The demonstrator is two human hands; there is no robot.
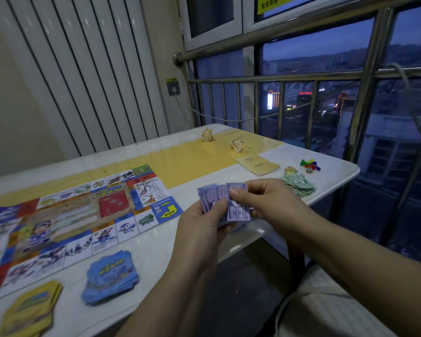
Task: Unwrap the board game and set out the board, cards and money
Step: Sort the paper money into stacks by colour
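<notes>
White table (156, 251); left hand (199, 227), right hand (272, 200) fingers pinch fanned purple notes (238, 211), long axes near-upright.

Both arms were bare, L forearm (170, 295) & R forearm (365, 261), as far up as could be seen. L hand (199, 222) & R hand (267, 200) were bare too, w/ short, plain nails. Bottom right was a pale cloth (331, 302) w/ tiny bumps & a white cord (279, 314). Couldn't tell if it was clothes.
</notes>
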